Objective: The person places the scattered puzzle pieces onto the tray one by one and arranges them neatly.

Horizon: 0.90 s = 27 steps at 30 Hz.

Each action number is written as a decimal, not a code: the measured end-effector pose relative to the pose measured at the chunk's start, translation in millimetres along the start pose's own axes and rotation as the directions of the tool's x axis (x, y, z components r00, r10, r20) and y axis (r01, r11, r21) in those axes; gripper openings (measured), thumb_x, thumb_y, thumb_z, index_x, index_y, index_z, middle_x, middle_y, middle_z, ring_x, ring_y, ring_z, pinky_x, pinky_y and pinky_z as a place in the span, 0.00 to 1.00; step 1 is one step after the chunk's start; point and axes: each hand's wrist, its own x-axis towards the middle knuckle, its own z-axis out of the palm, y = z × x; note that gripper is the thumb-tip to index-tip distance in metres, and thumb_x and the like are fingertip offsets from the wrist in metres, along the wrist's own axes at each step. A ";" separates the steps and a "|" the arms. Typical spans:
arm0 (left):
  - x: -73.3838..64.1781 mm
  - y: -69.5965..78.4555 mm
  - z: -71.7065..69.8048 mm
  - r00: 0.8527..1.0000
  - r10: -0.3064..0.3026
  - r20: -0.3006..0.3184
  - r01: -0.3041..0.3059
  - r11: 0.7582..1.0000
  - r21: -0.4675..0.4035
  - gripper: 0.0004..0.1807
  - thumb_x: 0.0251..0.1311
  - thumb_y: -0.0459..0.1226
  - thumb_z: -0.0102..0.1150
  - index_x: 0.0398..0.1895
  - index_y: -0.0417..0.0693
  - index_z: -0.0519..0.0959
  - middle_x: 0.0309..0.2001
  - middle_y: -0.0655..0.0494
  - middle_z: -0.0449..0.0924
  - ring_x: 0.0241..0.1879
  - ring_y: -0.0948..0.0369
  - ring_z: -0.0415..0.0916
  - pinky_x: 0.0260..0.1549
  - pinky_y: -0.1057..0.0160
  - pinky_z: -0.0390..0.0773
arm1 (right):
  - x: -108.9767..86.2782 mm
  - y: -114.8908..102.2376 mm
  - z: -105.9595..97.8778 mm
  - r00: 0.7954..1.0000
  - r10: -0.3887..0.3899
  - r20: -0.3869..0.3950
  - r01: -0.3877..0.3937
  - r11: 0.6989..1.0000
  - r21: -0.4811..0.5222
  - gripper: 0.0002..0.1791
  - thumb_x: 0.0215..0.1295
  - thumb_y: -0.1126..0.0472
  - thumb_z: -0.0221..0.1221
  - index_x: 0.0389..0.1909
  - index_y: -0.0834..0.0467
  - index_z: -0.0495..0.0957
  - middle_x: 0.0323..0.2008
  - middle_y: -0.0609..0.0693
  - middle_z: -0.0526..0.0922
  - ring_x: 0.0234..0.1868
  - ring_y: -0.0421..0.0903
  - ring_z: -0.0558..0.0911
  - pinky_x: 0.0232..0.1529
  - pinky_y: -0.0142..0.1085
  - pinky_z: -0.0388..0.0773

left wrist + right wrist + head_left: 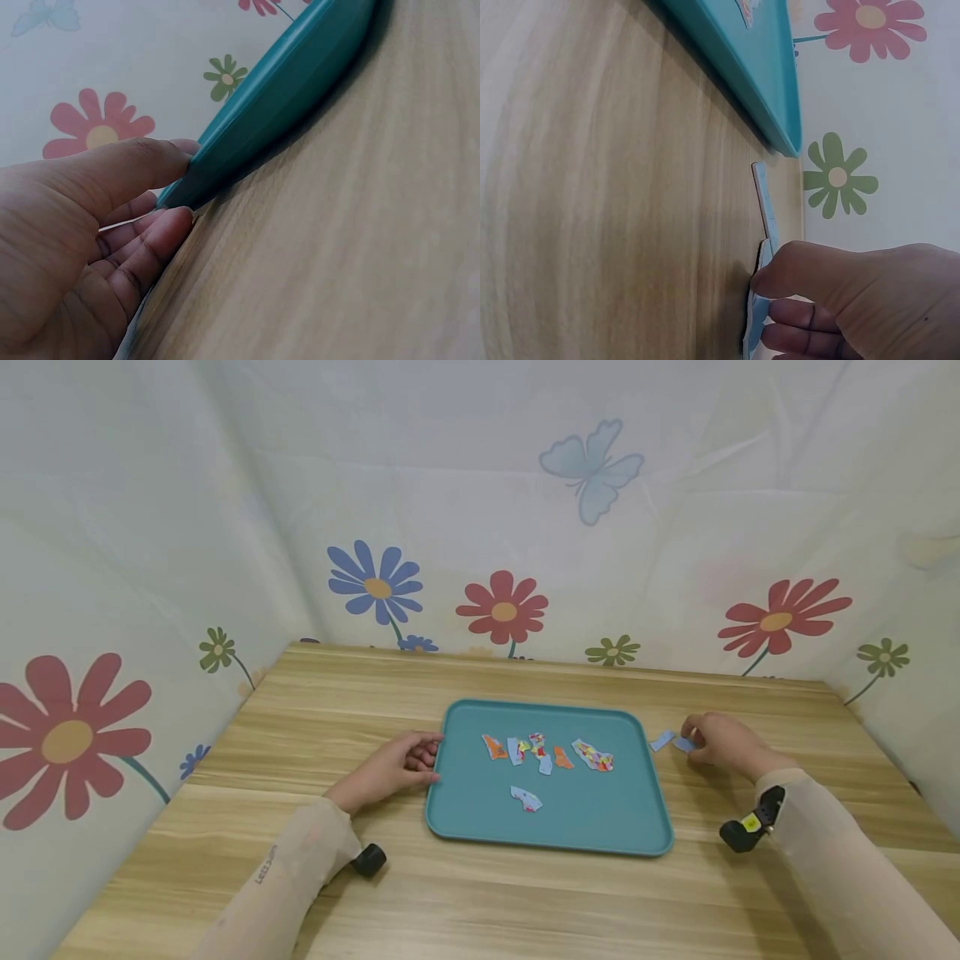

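A teal tray (551,814) lies on the wooden table. My left hand (397,764) pinches its left edge; in the left wrist view the thumb (142,161) is on the rim and the fingertips sit lower on the side. Beyond the tray's right edge, my right hand (723,743) pinches a light blue torn paper piece (756,319) between thumb and fingers. Another light blue piece (663,741) lies beside it on the table. On the tray are several torn pieces, among them an orange piece (562,757), a multicoloured piece (594,755) and a pale blue one (527,798).
The wooden table (360,693) extends around the tray on every side. Behind it hangs a white cloth (450,485) printed with flowers and a butterfly. Black wrist devices (742,835) are strapped to the sleeved forearms.
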 end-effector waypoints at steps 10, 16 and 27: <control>-0.2 -1.4 -0.1 1.000 0.016 -0.006 -0.016 1.000 0.003 0.36 0.57 0.35 0.66 0.67 0.36 0.64 0.51 0.45 0.73 0.45 0.60 0.73 0.43 0.71 0.77 | -4.1 -2.8 -6.3 1.000 0.024 -0.001 -0.024 0.999 0.028 0.16 0.56 0.64 0.65 0.44 0.67 0.77 0.34 0.60 0.81 0.34 0.50 0.78 0.40 0.47 0.80; -1.2 -1.8 -0.6 1.000 0.010 -0.003 -0.010 1.000 -0.004 0.36 0.57 0.35 0.66 0.67 0.36 0.64 0.51 0.45 0.73 0.45 0.59 0.73 0.43 0.71 0.77 | -8.8 -11.2 -17.1 0.999 -0.008 -0.044 0.010 0.999 0.039 0.17 0.54 0.65 0.66 0.43 0.68 0.77 0.33 0.60 0.80 0.34 0.51 0.79 0.38 0.47 0.80; -0.7 -1.6 -0.3 1.000 0.004 0.003 -0.004 1.000 -0.006 0.36 0.57 0.36 0.66 0.67 0.37 0.64 0.51 0.46 0.73 0.46 0.58 0.73 0.44 0.70 0.77 | -17.2 -36.4 -29.9 0.987 -0.086 -0.138 0.087 0.996 -0.001 0.15 0.53 0.68 0.66 0.41 0.68 0.77 0.30 0.57 0.80 0.30 0.48 0.79 0.34 0.45 0.81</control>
